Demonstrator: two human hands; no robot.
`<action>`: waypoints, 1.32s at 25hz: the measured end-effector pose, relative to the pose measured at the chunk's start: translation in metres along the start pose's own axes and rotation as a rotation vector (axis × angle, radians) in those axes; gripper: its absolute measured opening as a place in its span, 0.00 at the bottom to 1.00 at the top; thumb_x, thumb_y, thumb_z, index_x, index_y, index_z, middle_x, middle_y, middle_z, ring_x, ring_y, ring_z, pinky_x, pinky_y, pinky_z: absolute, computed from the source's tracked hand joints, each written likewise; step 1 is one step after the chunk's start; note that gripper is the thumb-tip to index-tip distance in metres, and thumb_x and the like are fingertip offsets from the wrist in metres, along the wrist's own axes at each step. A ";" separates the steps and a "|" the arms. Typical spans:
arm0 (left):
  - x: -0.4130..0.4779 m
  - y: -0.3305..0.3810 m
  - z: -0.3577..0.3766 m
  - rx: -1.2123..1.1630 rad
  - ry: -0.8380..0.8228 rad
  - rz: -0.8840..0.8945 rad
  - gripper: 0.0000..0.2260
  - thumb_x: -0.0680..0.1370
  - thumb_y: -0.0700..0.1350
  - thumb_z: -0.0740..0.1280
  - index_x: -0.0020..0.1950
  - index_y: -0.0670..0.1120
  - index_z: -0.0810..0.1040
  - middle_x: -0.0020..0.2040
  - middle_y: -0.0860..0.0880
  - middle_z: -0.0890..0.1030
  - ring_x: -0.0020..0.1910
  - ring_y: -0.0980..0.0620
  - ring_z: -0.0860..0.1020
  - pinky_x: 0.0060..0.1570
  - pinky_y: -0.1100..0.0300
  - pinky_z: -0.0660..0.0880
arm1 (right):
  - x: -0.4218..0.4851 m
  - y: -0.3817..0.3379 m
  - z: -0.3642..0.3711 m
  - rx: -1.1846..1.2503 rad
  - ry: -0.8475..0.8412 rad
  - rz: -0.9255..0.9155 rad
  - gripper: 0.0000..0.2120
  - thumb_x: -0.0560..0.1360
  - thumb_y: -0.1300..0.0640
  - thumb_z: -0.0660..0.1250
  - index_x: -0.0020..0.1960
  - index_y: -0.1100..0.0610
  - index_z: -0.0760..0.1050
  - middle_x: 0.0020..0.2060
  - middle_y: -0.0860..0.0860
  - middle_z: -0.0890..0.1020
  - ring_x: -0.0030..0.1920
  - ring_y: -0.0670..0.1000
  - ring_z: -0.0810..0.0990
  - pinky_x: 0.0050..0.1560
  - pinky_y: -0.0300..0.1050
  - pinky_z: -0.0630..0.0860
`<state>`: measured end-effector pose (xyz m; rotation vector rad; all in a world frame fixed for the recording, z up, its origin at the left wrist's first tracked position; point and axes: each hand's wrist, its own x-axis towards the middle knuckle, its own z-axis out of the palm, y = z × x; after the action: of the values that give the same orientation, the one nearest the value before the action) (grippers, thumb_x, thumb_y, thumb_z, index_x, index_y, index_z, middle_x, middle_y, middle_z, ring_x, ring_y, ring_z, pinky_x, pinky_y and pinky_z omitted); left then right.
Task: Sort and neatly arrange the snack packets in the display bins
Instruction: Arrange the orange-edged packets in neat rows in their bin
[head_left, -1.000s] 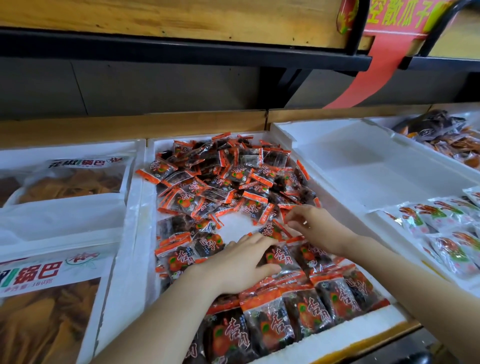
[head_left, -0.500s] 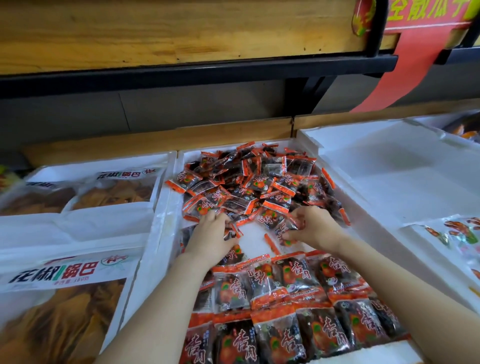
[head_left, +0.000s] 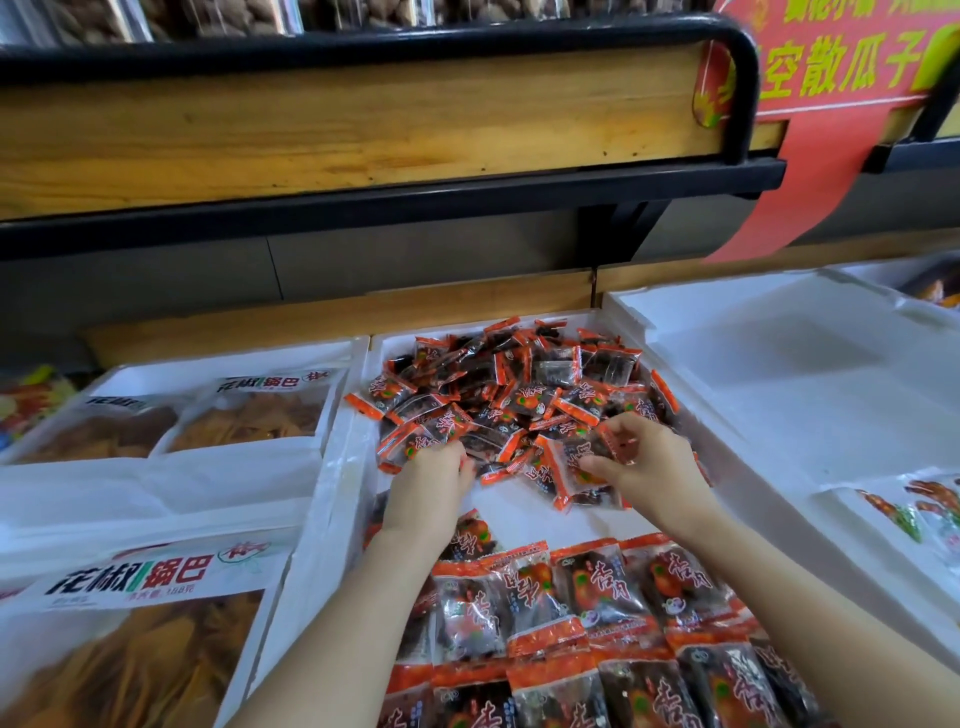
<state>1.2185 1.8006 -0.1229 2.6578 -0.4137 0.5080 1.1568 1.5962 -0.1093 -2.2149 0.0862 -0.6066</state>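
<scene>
A white foam bin (head_left: 524, 512) in the middle holds small snack packets with orange-red ends and dark fillings. A loose heap of packets (head_left: 511, 395) fills its far half. Neat rows of packets (head_left: 587, 613) lie flat in its near half. My left hand (head_left: 428, 483) reaches into the heap's near left edge, fingers curled among packets there. My right hand (head_left: 641, 462) is at the heap's near right edge and pinches a packet (head_left: 574, 467) between thumb and fingers.
A left bin (head_left: 332, 452) holds large clear bags of brown crisps (head_left: 249, 415). On the right is a white foam bin (head_left: 779, 374), with other packets (head_left: 930, 509) at its near right. A wooden shelf with a black rail (head_left: 395, 202) overhangs behind.
Both hands have moved away from the neat rows to the near edge of the loose heap. The right hand now pinches a packet. The camera has tilted upward.
</scene>
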 end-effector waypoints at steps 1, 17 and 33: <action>0.000 -0.002 -0.004 -0.132 0.036 -0.036 0.10 0.82 0.45 0.59 0.45 0.42 0.75 0.40 0.43 0.80 0.40 0.43 0.79 0.39 0.52 0.74 | 0.003 -0.007 0.000 0.060 0.005 0.015 0.08 0.71 0.57 0.73 0.45 0.57 0.75 0.35 0.49 0.79 0.34 0.48 0.77 0.33 0.31 0.71; -0.036 -0.015 -0.085 -1.108 0.029 -0.246 0.12 0.75 0.50 0.70 0.55 0.48 0.75 0.45 0.47 0.82 0.46 0.51 0.82 0.50 0.53 0.78 | 0.014 -0.106 0.052 0.482 -0.400 -0.337 0.12 0.72 0.61 0.69 0.55 0.55 0.78 0.46 0.49 0.83 0.45 0.44 0.82 0.49 0.38 0.79; -0.040 -0.032 -0.092 -1.049 0.432 -0.263 0.08 0.76 0.48 0.70 0.47 0.52 0.70 0.40 0.56 0.78 0.36 0.64 0.78 0.34 0.72 0.72 | -0.035 -0.093 0.108 -0.190 -0.648 -0.024 0.36 0.69 0.49 0.74 0.69 0.57 0.59 0.54 0.48 0.77 0.43 0.42 0.74 0.32 0.22 0.66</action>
<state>1.1683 1.8770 -0.0714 1.5113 -0.1222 0.5538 1.1618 1.7431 -0.1139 -2.4923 -0.2264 0.1333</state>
